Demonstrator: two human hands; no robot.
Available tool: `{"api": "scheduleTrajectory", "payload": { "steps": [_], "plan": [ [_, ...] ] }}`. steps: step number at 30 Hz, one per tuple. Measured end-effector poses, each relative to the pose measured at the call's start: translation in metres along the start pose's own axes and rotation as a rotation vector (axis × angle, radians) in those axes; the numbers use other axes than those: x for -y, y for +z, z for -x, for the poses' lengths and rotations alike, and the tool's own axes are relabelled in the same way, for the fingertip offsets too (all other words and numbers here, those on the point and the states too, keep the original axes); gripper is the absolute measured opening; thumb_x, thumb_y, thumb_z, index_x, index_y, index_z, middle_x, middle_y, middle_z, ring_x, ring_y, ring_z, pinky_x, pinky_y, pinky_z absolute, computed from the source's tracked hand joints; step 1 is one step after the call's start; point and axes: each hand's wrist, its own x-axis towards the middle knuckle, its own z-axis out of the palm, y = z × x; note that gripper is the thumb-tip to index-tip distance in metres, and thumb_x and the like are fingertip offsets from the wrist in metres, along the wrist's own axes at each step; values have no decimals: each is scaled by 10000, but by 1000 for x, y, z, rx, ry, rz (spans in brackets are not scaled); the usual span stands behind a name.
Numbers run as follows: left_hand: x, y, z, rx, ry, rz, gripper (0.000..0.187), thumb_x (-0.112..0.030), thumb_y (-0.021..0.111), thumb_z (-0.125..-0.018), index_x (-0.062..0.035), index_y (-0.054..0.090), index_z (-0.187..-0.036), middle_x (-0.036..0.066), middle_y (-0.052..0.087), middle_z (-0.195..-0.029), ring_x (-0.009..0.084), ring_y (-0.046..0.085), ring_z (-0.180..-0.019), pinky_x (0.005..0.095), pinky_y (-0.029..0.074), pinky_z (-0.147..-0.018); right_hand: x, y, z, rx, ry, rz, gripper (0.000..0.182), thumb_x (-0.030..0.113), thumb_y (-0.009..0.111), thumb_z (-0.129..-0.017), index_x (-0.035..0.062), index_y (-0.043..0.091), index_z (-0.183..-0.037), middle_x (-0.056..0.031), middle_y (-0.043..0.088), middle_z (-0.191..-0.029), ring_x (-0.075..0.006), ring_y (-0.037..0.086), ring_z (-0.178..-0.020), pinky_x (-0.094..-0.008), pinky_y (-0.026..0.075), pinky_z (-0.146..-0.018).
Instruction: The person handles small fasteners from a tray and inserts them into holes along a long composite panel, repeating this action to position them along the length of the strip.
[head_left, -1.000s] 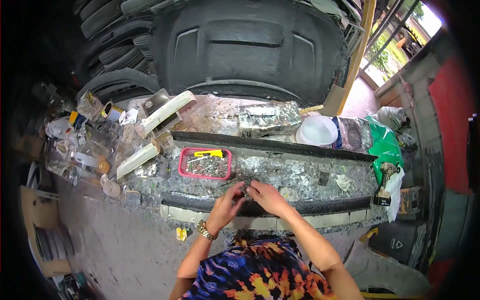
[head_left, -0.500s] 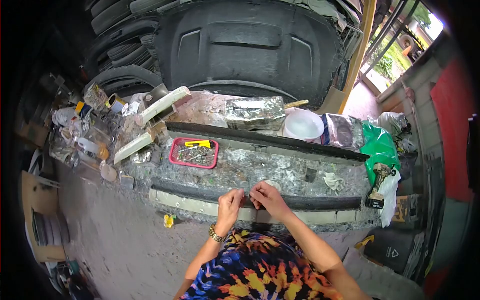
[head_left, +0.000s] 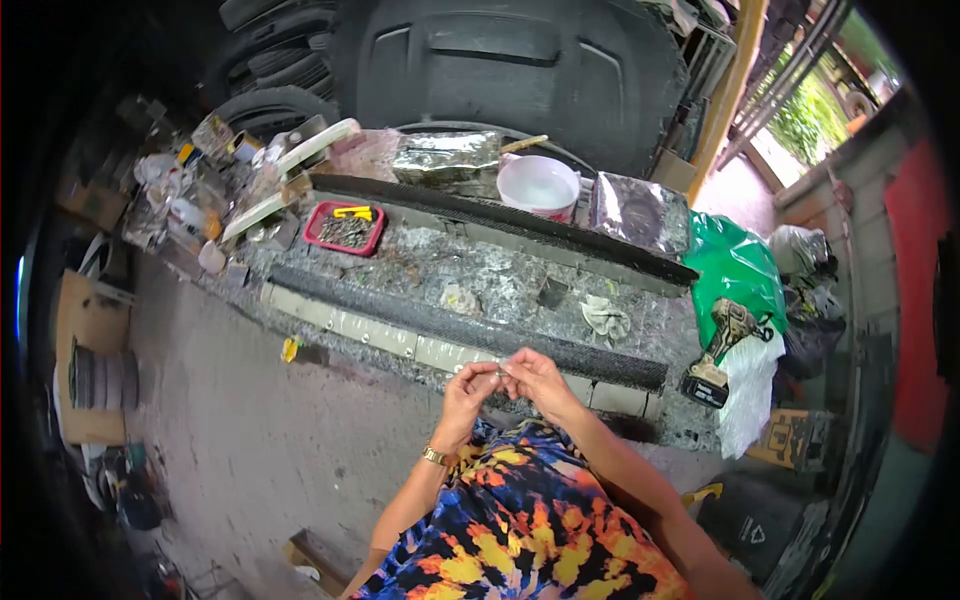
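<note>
– Looking through the head view, what are our hands doing?

– Our left hand (head_left: 466, 392) and right hand (head_left: 542, 382) pinch a small piece (head_left: 502, 373) between fingertips, by the worktop's (head_left: 425, 250) front edge. It's too tiny for us to identify.

– How do we handle it well?

– Lightly: we'd turn it with fingertips only, wrists steady.

– And our count?

– One small piece; two long strips, near (head_left: 480, 328) and far (head_left: 500, 217); one pink basket (head_left: 311, 238) towards the left edge; one drill (head_left: 730, 322) near the front right corner.
</note>
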Motion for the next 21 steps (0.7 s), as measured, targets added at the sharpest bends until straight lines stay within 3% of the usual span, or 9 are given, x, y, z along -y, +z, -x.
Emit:
{"api": "scheduleTrajectory", "payload": {
  "steps": [6, 8, 10, 12, 16, 21],
  "plan": [
    [60, -6, 32, 46, -190, 108, 199, -62, 630, -886, 11, 575, -1064, 57, 640, -930, 122, 623, -839, 249, 511, -786, -29, -51, 51, 48, 80, 164, 156, 112, 558, -934, 35, 521, -1065, -16, 568, -849, -77, 545, -774, -214, 452, -687],
    [68, -1, 43, 28, -239, 180, 160, -61, 620, -893, -5, 579, -1037, 53, 633, -933, 111, 618, -873, 240, 512, -803, -30, -39, 66, 118, -15, 379, 221, 92, 604, -905, 19, 515, -1094, -10, 562, -841, -67, 539, -790, -211, 452, -722],
    [79, 4, 50, 41, -272, 280, 114, -75, 604, -908, -26, 578, -1007, 43, 629, -944, 101, 613, -881, 225, 510, -816, -36, -40, 69, 124, -41, 377, 232, 94, 648, -877, 9, 533, -1059, -20, 579, -829, -67, 549, -791, -217, 461, -717],
    [87, 4, 52, 47, -286, 316, 94, -86, 597, -915, -35, 575, -991, 40, 626, -954, 98, 611, -881, 222, 510, -814, -37, -46, 71, 112, -72, 617, 225, 125, 662, -872, 8, 550, -1028, -34, 599, -824, -77, 567, -775, -225, 471, -686],
    [96, 2, 58, 103, -325, 430, 64, -108, 579, -930, -50, 570, -957, 35, 625, -962, 97, 607, -868, 221, 512, -805, -46, -51, 72, 150, -12, 526, 212, 139, 665, -873, 6, 542, -982, -36, 609, -836, -77, 576, -769, -228, 469, -665],
    [99, -5, 60, 130, -361, 479, 52, -100, 590, -920, -52, 575, -931, 37, 623, -894, 118, 625, -787, 249, 534, -776, -55, -63, 67, 194, 15, 416, 194, 97, 659, -871, 20, 528, -991, 14, 552, -812, -40, 500, -723, -200, 423, -639]
  ]
}}
